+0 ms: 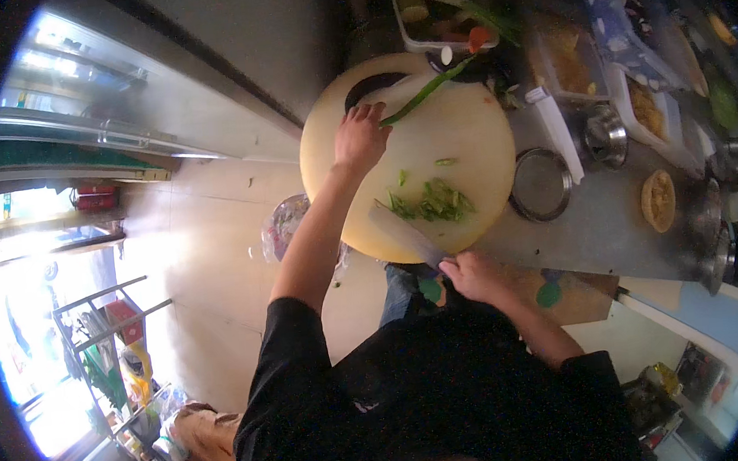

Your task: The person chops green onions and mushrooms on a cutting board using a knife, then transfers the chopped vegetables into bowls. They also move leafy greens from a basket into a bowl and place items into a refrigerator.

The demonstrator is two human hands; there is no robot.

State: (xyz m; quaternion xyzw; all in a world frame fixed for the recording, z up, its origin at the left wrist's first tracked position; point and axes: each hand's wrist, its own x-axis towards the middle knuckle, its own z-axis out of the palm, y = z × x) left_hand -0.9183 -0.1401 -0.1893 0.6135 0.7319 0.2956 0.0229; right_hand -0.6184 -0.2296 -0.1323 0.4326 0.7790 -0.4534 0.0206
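Observation:
My left hand (pixel 362 139) is over the far left of a round, thick cutting board (pixel 484 124). Its thumb and fingers pinch the near end of a long green vegetable stalk (pixel 431 90), which slants up toward the board's far right edge. In my right hand (pixel 475 277), at the near edge, is the handle of a kitchen knife (pixel 408 234). The blade lies low over the board, pointing up and left. Just beyond it sits a small heap of chopped green pieces (pixel 438 202). A dark curved object (pixel 374 87) rests past my left fingers, partly covered.
Right of the board, a metal counter (pixel 571 234) holds a round metal tin (pixel 539 184), a white-handled tool (pixel 556 134), a steel bowl (pixel 605 136) and a small filled bowl (pixel 658 201). Food containers (pixel 645 105) stand farther back. Left below is a plastic-lined bin (pixel 287 227).

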